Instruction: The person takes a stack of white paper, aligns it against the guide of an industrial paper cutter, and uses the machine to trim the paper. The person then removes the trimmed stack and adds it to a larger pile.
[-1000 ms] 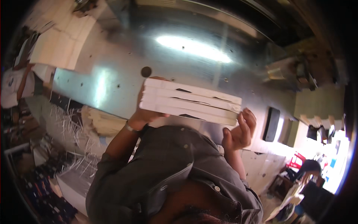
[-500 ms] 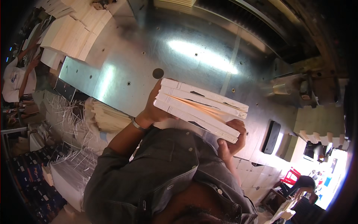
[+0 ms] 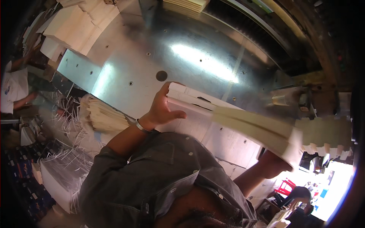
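Note:
A thick stack of white paper sheets (image 3: 194, 99) lies over the shiny metal table (image 3: 152, 57). My left hand (image 3: 161, 110), with a metal band on its wrist, grips the stack's left end, thumb above and fingers below. The right part of the stack (image 3: 254, 127) is blurred and slants down to the right. My right hand (image 3: 273, 165) holds that part from beneath, mostly hidden by the paper. My grey shirt fills the lower middle of the view.
More white paper stacks (image 3: 72, 22) sit at the table's far left, another stack (image 3: 186, 4) at the top. Paper trimmings (image 3: 102, 116) pile below the table edge, above a white ream (image 3: 57, 178). A person's arm (image 3: 17, 100) shows at left. Machine parts (image 3: 304, 100) stand right.
The stack was held level between both hands. Now its right part has swung down to the right with my right hand, while my left hand stays on the left end.

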